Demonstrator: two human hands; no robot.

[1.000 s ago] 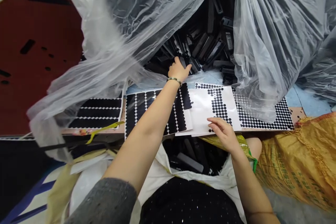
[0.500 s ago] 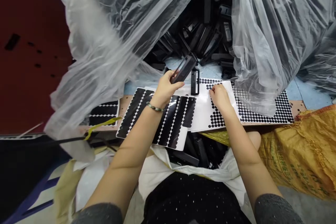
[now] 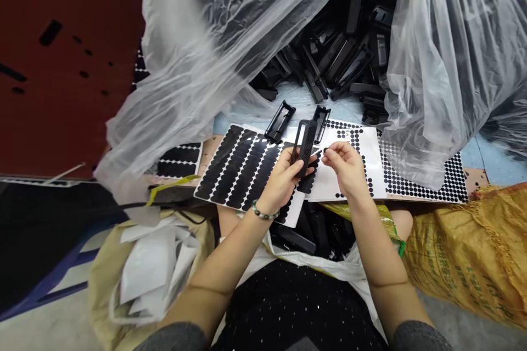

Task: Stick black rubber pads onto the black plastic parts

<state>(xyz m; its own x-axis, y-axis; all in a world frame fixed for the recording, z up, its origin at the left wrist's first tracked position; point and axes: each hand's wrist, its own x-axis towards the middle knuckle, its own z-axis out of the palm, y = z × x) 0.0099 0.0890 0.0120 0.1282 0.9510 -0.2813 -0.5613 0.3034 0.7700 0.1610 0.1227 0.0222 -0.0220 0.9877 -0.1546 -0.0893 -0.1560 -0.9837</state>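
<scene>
My left hand (image 3: 286, 175) is closed around a black plastic part (image 3: 306, 148) with a textured face and an open rectangular frame along one side. It holds the part tilted up above the sticker sheets. Close on its right, my right hand (image 3: 345, 167) pinches a small black round sticker (image 3: 325, 150) between thumb and fingertips. Under that hand is a white sheet (image 3: 329, 175) with black dots, partly bare. To the left lies a sheet of black dots in dense rows (image 3: 230, 167). Two more black parts, one on the left (image 3: 280, 122) and one on the right (image 3: 321, 120), lie behind my hands.
A heap of black plastic parts (image 3: 337, 60) lies at the back between clear plastic bags (image 3: 448, 66). An open sack with black parts (image 3: 304, 238) sits at my lap. Waste paper fills a beige bag (image 3: 152, 269) at left; a yellow woven sack (image 3: 465, 252) stands right.
My right hand has come up off the dotted sheet with a sticker. My left hand has lowered its part toward it. Two loose parts now show behind my hands, where one showed before.
</scene>
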